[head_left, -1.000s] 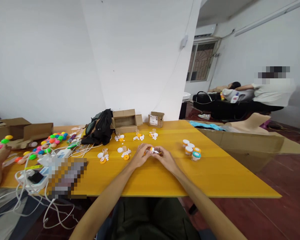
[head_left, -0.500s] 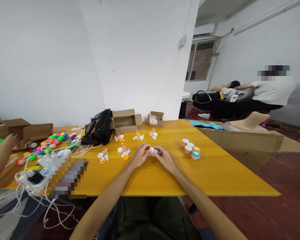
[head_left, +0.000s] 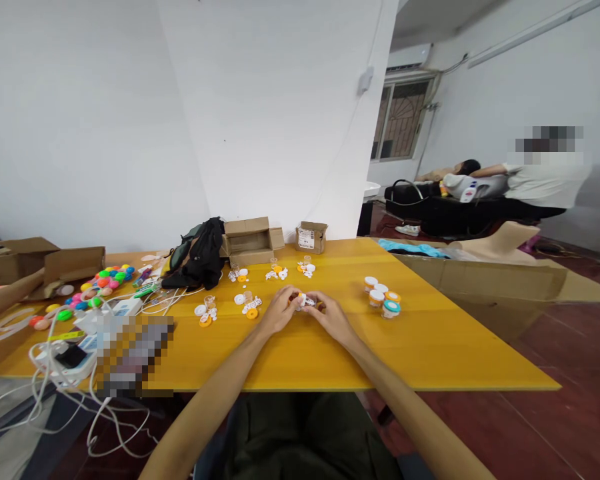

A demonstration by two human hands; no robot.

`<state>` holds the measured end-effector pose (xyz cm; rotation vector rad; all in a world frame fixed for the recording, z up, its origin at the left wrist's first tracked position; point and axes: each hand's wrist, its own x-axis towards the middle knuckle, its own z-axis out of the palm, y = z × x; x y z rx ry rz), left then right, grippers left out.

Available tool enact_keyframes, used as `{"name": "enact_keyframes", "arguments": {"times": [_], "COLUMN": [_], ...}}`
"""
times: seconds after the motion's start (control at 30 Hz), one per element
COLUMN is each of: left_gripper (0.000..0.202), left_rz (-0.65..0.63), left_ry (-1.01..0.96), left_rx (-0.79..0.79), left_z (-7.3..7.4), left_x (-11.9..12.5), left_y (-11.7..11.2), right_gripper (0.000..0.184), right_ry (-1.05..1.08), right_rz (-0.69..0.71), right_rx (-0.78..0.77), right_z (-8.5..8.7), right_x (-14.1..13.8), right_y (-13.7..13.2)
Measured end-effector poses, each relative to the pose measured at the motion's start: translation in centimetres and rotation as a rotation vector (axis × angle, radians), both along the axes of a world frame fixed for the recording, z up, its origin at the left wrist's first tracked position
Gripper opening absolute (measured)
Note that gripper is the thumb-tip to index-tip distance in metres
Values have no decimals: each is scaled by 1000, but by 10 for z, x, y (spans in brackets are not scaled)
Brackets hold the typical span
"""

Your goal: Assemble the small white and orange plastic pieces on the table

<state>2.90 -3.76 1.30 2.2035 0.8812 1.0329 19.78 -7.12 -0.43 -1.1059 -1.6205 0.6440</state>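
Observation:
Over the middle of the table, both hands are closed around one small clear jar (head_left: 310, 302) with white bits inside, lying on its side. My left hand (head_left: 282, 310) grips its white lid (head_left: 303, 300) end. The fingers of my right hand (head_left: 332, 316) wrap the clear body, hiding part of it. Left of my hands lie open clear cups (head_left: 210, 303) with loose white pieces (head_left: 258, 302), white caps (head_left: 201, 311) and orange rings (head_left: 252, 314). To the right stand several lidded jars, one with a teal lid (head_left: 391, 307).
A backpack (head_left: 200, 253) and cardboard boxes (head_left: 250, 256) stand along the wall. At the left are coloured balls (head_left: 103, 283), a power strip (head_left: 87, 347), tangled cables and a co-worker's arm (head_left: 10, 293). A large carton (head_left: 495, 293) stands beyond the table's right edge.
The jar and lid have turned slightly between my fingers; both hands stay in nearly the same place. The co-worker's arm at the left has moved with its hand into the cardboard box.

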Motion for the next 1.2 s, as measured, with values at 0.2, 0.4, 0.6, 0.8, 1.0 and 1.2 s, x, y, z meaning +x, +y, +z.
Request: {"name": "enact_keyframes", "arguments": {"times": [0.2,0.4,0.6,0.8,1.0,1.2], "left_gripper": [39,44,42,45,45,43], "left_rz": [-79,-72,-61,-85,-78,-72], "left_ry": [-30,-34,-43,-66,-91,-100], "left_rx": [-13,-34,-34,-54,-54,-56], "left_z": [-1,1,1,-1,1,-1], "left_x": [-1,-1,0,1,0,0], "left_y": [-1,-1,-1,1,0,1], "right_gripper": [26,35,38,25,39,39], "right_ry": [12,65,96,51,72,4], "right_rz": [26,77,90,15,-5,57], "right_rx": [-11,-33,-66,8,-50,-69], "right_z": [1,3,-2,0,0,1], "right_x": [0,-1,-1,-2,-4,-3], "right_y": [-1,-2,0,-3,-2,-3]}}
